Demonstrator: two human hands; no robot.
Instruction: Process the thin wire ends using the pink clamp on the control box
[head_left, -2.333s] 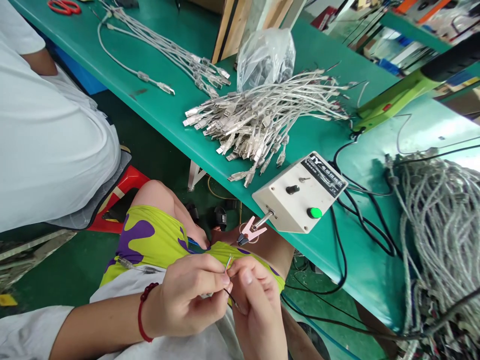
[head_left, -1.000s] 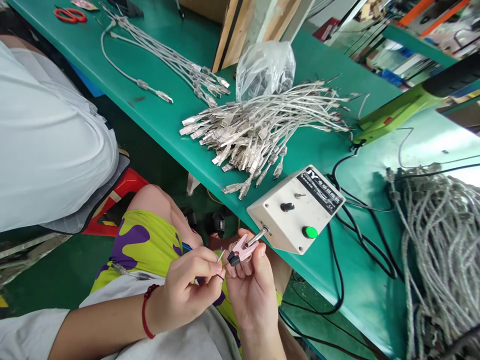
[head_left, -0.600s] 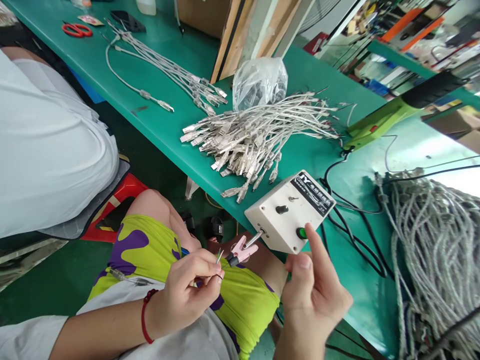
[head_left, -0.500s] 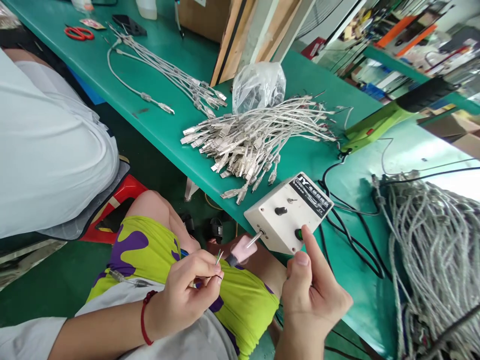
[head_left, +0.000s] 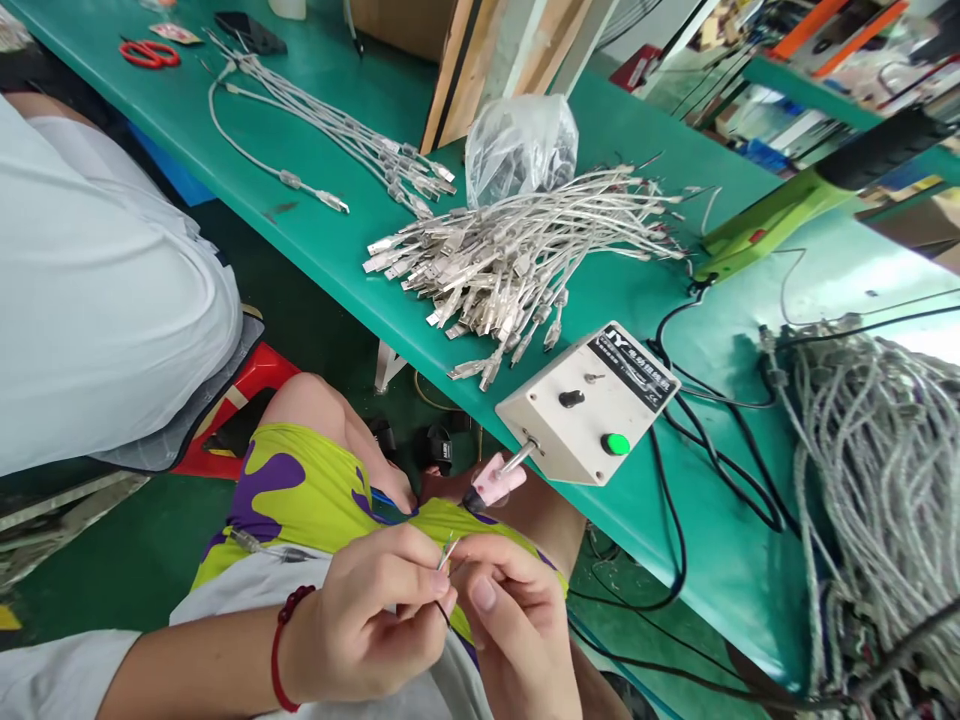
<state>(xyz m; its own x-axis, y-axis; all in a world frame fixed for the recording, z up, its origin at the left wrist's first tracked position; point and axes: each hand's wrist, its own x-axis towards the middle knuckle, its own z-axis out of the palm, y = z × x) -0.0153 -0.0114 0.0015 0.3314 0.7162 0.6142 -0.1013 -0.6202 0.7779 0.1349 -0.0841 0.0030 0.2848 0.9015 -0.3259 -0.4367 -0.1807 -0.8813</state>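
In front of my lap, my left hand (head_left: pixel 386 605) is closed in a pinch on the thin stripped wires (head_left: pixel 447 556) of a cable, their coloured ends poking up from the fingertips. My right hand (head_left: pixel 517 625) meets it there, its curled fingers at the same wire ends. The cable's clear grey part (head_left: pixel 259 545) lies across my lap. Just beyond the hands is a white control box (head_left: pixel 589 405) with a black knob, a toggle switch and a green button (head_left: pixel 616 444). From its side sticks a metal shaft with a pinkish, dark-tipped head (head_left: pixel 491 485).
A heap of USB cables (head_left: pixel 495 265) lies on the green table (head_left: pixel 322 260), with a smaller bunch farther left. A clear plastic bag (head_left: pixel 521 150), a green-and-black tool (head_left: pixel 787 215) and a large cable bundle (head_left: pixel 885 480) surround the box. Another person (head_left: pixel 105 290) sits at left.
My right hand has left the green button on the box and come down to my left hand at the wires. The button's bright green face now shows.
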